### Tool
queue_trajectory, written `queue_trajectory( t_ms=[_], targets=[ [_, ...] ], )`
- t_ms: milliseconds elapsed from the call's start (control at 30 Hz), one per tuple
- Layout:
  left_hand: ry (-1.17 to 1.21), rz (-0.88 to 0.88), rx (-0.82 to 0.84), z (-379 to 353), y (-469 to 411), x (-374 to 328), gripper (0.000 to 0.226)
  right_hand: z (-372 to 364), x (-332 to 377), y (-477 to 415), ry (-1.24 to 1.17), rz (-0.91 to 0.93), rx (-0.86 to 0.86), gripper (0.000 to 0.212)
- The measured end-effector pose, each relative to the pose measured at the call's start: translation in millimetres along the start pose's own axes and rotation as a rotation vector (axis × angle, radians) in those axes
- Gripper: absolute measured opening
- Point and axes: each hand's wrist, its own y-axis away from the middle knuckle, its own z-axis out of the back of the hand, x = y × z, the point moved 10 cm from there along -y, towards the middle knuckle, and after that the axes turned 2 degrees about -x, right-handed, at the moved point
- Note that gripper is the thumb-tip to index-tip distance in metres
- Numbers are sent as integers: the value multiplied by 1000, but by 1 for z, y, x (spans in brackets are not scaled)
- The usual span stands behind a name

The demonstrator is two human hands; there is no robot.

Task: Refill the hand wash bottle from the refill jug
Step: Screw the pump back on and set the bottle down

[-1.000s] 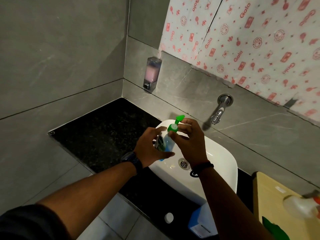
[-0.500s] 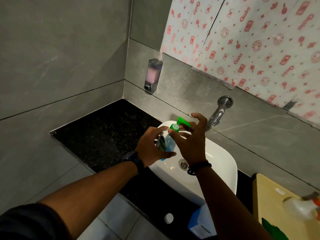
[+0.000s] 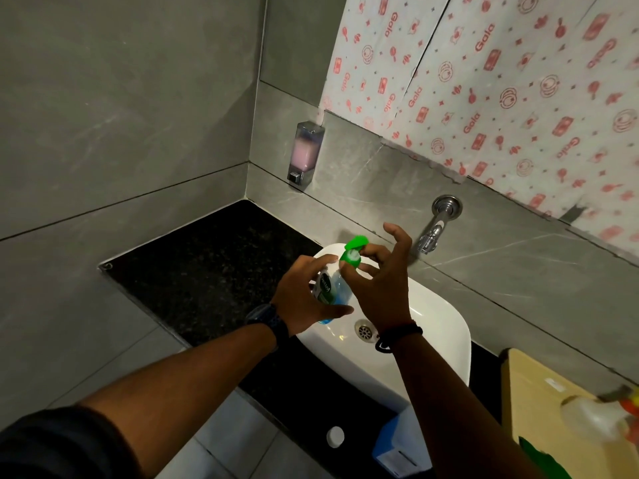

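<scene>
My left hand (image 3: pixel 304 299) grips a clear hand wash bottle (image 3: pixel 330 292) with blue liquid and a green-and-white label, held over the white sink (image 3: pixel 432 340). The bottle's green pump top (image 3: pixel 353 252) is pinched between the thumb and fingers of my right hand (image 3: pixel 383 281), whose other fingers are spread. A blue-and-white refill jug (image 3: pixel 397 444) stands at the counter's front edge below the sink, partly hidden by my right arm. Its white cap (image 3: pixel 334 436) lies beside it.
A chrome tap (image 3: pixel 432 233) sticks out of the grey tiled wall above the sink. A wall soap dispenser (image 3: pixel 306 153) with pink liquid hangs at the left. The black counter (image 3: pixel 207 271) stretches left. A wooden board (image 3: pixel 553 409) with a spray bottle (image 3: pixel 594 416) is at right.
My right hand has turned the green pump top: the nozzle swung from pointing up-right to the right and back, and my fingers have spread more. The bottle stays in my left hand.
</scene>
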Motion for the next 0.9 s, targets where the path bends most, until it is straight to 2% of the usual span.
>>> queue_trajectory(
  t_ms=[133, 267, 400, 533, 667, 833, 900],
  targets=[
    [-19, -18, 8, -1, 0, -4, 76, 5, 0, -1, 28, 0, -64, 75],
    [-2, -7, 2, 0, 0, -3, 80, -1, 1, 2, -11, -24, 22, 76],
    [-33, -38, 15, -2, 1, -9, 76, 7, 1, 1, 18, -13, -66, 74],
    [4, -13, -3, 0, 2, -7, 81, 1, -1, 3, -43, -56, 27, 78],
    [-40, -44, 14, -1, 3, -11, 79, 8, 1, 4, -22, -43, -49, 76],
    [-32, -24, -15, 0, 3, -9, 84, 0, -1, 5, -114, -97, 73, 82],
    [-32, -32, -17, 0, 3, -10, 85, 4, 1, 4, -71, -81, 40, 78]
  ],
)
